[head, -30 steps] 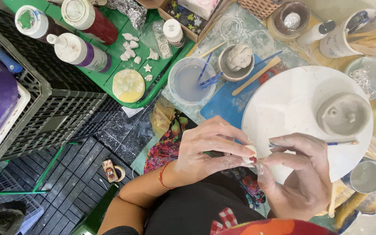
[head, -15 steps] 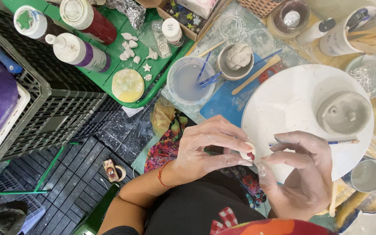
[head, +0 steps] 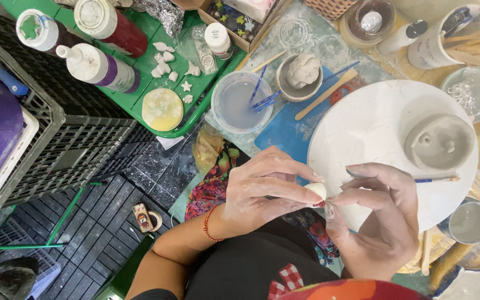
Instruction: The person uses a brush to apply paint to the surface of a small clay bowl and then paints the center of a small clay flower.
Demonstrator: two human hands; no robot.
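Both hands met over the person's lap at the near edge of a round white work board (head: 362, 128). Left hand (head: 262, 186), clay-dusted and with a red bead bracelet (head: 207, 223) at the wrist, pinched a small pale ball of clay (head: 316, 190) between thumb and fingertips. Right hand (head: 381, 222) closed in from the other side, its thumb and forefinger touching the same ball while a thin blue-handled brush (head: 437, 179) stuck out from between its fingers across the board. On the board, well apart from the ball, sat a grey domed clay piece (head: 439, 142). Beyond the left hand stood a clear plastic cup of cloudy water (head: 240, 103) with blue tools leaning in it, and just beside it a small bowl holding a lump of grey clay (head: 301, 72). A flat wooden stick (head: 326, 94) lay on a blue mat (head: 281, 133). Farther left, a green tray (head: 190, 91) carried small white clay shapes (head: 168, 61) and paint bottles, next to a black plastic crate (head: 56, 144).
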